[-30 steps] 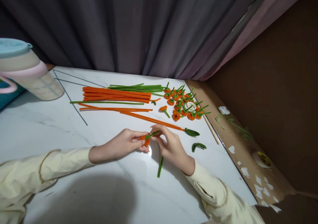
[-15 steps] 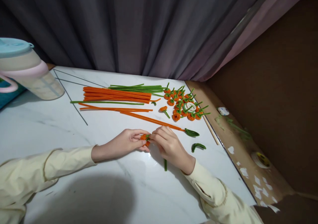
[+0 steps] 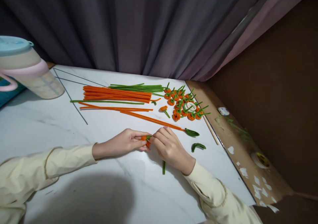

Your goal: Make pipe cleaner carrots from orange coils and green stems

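Note:
Between the fingertips of my left hand (image 3: pixel 128 141) is a small orange pipe-cleaner pumpkin (image 3: pixel 143 138), partly covered by the fingers. My right hand (image 3: pixel 170 148) is closed in a pinch on a green pipe cleaner (image 3: pixel 164 167) at the pumpkin's top. One end of this green strand shows below the right palm; the rest is hidden by the hand. Beyond the right hand lies a green pipe-cleaner leaf (image 3: pixel 191 132), touching the ends of long orange pipe cleaners (image 3: pixel 151 118). A second curled green leaf (image 3: pixel 198 146) rests to the right.
Finished-looking pumpkins with green stems (image 3: pixel 176 115) cluster around a white tape roll (image 3: pixel 189 107) at the back right. Orange (image 3: pixel 116 94) and green pipe-cleaner bundles (image 3: pixel 139 88) lie at the back. A large tumbler (image 3: pixel 42 81) stands left; paper scraps (image 3: pixel 257 180) litter the brown surface right.
My right hand has turned slightly and shifted a little to the right at the pumpkin. The green end below it has moved slightly left and down. My left hand keeps its hold.

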